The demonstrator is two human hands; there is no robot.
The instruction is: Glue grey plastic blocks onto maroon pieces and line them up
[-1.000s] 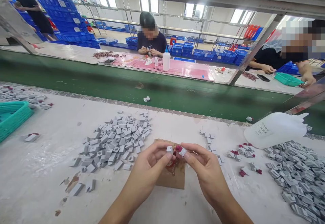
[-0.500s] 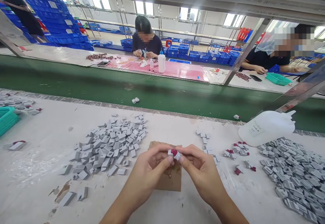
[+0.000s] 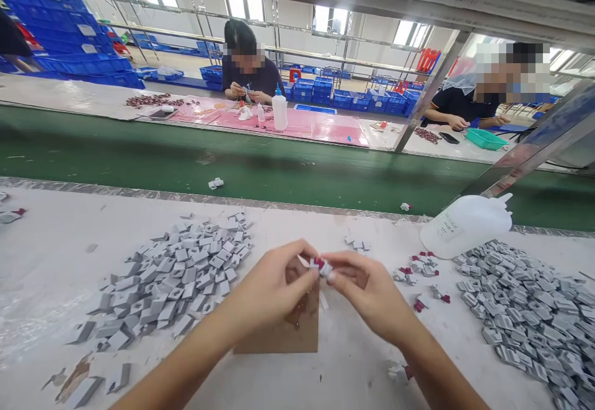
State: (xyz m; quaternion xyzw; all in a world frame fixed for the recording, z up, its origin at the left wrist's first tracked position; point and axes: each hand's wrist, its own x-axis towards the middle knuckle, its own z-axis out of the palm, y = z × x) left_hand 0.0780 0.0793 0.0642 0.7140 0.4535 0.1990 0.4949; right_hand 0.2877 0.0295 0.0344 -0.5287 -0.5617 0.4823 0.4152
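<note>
Between the fingertips of both hands is a small grey-and-dark-red plastic part [image 3: 320,264]. My left hand [image 3: 283,280] pinches its left side, and my right hand [image 3: 357,280] pinches its right side. Under my hands lies a square of brown cardboard [image 3: 292,332] with a wet, glossy smear on it. To the left spreads a heap of grey block-shaped pieces [image 3: 176,274]. A pile of other grey pieces [image 3: 525,317] covers the right side. Several small grey-and-red assemblies [image 3: 424,264] sit right of my right hand.
A white plastic bottle [image 3: 465,227] leans beside the right pile. Beyond the table edge runs a green conveyor belt [image 3: 139,153] with a few small parts on it. Across it, two people [image 3: 251,69] sit working near a white squeeze bottle [image 3: 279,109]. A slanted metal post [image 3: 430,91] stands at right.
The view has shifted, so the belt and heaps sit further left. My hands still hold the part together, slightly higher in the picture. More cardboard shows below my left hand.
</note>
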